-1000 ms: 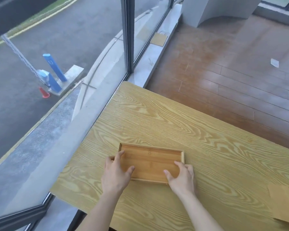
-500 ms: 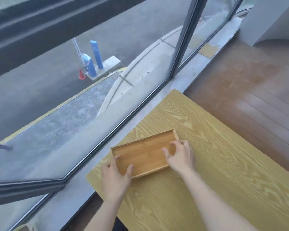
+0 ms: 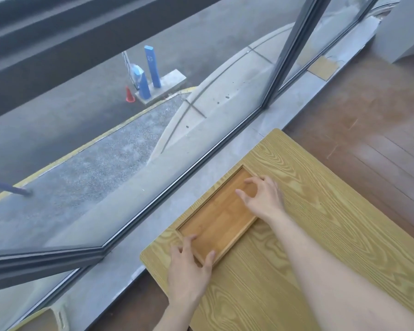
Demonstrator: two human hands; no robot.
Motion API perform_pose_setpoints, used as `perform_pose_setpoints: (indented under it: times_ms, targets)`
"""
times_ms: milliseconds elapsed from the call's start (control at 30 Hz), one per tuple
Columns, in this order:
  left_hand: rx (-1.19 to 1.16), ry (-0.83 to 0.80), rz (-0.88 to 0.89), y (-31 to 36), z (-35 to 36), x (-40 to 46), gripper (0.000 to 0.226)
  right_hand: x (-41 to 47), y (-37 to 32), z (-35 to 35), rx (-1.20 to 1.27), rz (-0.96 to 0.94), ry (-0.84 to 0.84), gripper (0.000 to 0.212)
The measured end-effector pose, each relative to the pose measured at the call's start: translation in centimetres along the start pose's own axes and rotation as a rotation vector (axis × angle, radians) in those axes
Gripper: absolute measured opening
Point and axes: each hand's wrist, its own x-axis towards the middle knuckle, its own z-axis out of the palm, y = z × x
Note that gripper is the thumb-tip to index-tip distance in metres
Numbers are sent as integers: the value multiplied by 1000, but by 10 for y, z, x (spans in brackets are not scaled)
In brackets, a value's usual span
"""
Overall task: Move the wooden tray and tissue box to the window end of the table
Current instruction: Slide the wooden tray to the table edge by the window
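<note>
A shallow rectangular wooden tray (image 3: 219, 215) lies flat on the light wood-grain table (image 3: 320, 235), close along the table's window-side edge. My left hand (image 3: 189, 271) grips the tray's near corner, with fingers on the rim and the thumb on its side. My right hand (image 3: 264, 197) rests over the tray's far end, fingers curled on the rim. The tissue box is not in view.
A large glass window with a dark frame (image 3: 285, 56) and a grey stone sill (image 3: 225, 168) runs just beyond the table edge. Brown plank floor (image 3: 368, 115) lies to the right. A white wall corner (image 3: 404, 27) stands at the top right.
The tray has slid and turned toward the window edge of the table, both hands staying on it. My view has swung left, so the box seen at the right a second ago is out of frame.
</note>
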Motion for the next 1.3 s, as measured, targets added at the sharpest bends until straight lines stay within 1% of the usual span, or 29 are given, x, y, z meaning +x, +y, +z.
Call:
perform_pose_setpoints:
  times_ms: [100,167,267,367,500,600,900,1300]
  targets:
    - [111,24,33,1,-7,5,62,-6,0,4,14,-25,-31,52]
    - [196,79,75,3,-11,10,64,-16,3,9,-27,-47,-35,54]
    - [289,159,224,6,-10,16,65,-35,11,14,-86,-84,-56,62]
    - [372,76,388,8,-1,22,71,-52,19,16,-204,-121,-115,73]
    - [476,-69,496,9,12,28,85,-61,27,25,-288,-132,-158,86]
    - [507,-101,505,8,14,30,86,-61,30,32,-302,-129,-167,89]
    - [481,-74,498,7,14,33,83,-58,28,35,-280,-117,-165,88]
    - [479,-78,500,8,10,45,84,-51,24,38,-261,-119,-153,87]
